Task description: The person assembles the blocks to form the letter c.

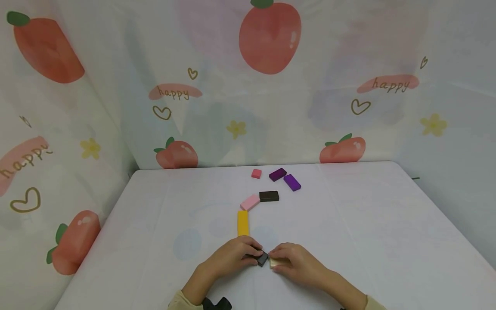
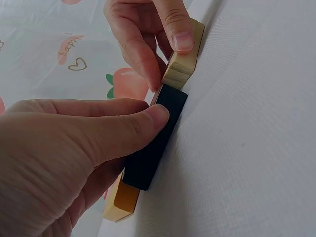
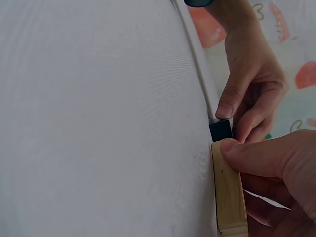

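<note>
My left hand pinches a black rectangular block between thumb and fingers, on the white table. Just across from it, my right hand grips a plain wooden block by its sides. The near ends of these two blocks meet or almost meet; whether they touch I cannot tell. Beyond the left hand lies a yellow block, and its near end comes close to the black block in the left wrist view. My fingers cover part of both held blocks.
Past the yellow block, a pink block and a dark brown block continue a bent line. Farther back lie a small red block, a dark purple block and a violet block. A printed cloth wall stands behind the table.
</note>
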A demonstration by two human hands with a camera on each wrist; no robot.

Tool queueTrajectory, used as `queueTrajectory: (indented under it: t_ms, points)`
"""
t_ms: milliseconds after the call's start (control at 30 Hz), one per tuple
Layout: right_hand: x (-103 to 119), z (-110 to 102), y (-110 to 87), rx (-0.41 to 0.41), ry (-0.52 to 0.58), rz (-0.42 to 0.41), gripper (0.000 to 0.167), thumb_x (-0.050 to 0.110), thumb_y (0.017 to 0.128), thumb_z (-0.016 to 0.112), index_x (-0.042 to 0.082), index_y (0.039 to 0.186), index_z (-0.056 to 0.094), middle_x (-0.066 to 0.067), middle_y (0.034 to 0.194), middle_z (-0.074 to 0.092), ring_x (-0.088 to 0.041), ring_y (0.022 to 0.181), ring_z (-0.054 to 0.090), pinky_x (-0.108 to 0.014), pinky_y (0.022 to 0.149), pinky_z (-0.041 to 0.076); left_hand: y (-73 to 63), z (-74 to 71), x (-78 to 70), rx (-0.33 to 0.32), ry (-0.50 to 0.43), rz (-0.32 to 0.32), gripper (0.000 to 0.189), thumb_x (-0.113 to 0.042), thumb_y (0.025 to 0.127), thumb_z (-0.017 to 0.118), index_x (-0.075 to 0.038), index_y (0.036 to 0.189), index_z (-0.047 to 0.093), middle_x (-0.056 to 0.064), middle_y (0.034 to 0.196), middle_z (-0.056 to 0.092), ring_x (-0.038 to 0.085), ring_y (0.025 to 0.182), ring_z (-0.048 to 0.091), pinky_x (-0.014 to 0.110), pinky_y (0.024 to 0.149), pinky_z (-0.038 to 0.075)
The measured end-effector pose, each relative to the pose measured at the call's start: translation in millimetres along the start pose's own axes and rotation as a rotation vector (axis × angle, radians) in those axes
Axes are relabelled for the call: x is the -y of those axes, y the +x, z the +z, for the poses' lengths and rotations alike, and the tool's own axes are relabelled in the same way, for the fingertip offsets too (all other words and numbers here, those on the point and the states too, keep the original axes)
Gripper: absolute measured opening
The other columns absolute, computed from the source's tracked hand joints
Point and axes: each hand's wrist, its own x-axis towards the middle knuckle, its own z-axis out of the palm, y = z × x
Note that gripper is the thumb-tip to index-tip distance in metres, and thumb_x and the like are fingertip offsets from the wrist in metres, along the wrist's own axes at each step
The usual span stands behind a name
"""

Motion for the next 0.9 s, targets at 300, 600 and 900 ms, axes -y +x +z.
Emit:
queueTrajectory:
  t_ms: [300, 600, 900]
  points:
    - [-2.4, 0.1, 0.5, 0.000, 0.073, 0.024, 0.027, 0.013, 0.082, 0.069, 0.000, 0.105, 0.067, 0.000, 0.101, 0.064, -0.011, 0.094, 0.058, -0.027, 0.080, 0.049, 0.6, -0.7, -0.4, 0.003, 0.003, 0.005, 0.024, -0.016, 0.081, 0.070, -0.008, 0.103, 0.071, -0.005, 0.106, 0.061, 0.004, 0.099, 0.054, 0.015, 0.087, 0.041]
    - [-6.3, 1.5, 0.9, 0.009, 0.138, 0.052, 0.027, 0.016, 0.082, 0.070, 0.001, 0.105, 0.067, -0.001, 0.102, 0.065, -0.011, 0.095, 0.058, -0.026, 0.081, 0.048, 0.8, -1.2, -1.5, 0.019, 0.003, -0.013, 0.024, -0.015, 0.081, 0.069, -0.009, 0.104, 0.071, -0.006, 0.106, 0.061, 0.004, 0.100, 0.053, 0.015, 0.088, 0.041]
    - [-6.0, 0.4, 3.5, 0.025, 0.147, 0.044, 0.027, 0.013, 0.081, 0.070, 0.001, 0.105, 0.067, -0.002, 0.102, 0.065, -0.011, 0.095, 0.058, -0.027, 0.081, 0.048, 0.4, -1.8, -1.9, 0.012, 0.005, -0.007, 0.024, -0.015, 0.081, 0.070, -0.008, 0.104, 0.071, -0.006, 0.106, 0.061, 0.004, 0.100, 0.054, 0.016, 0.088, 0.041]
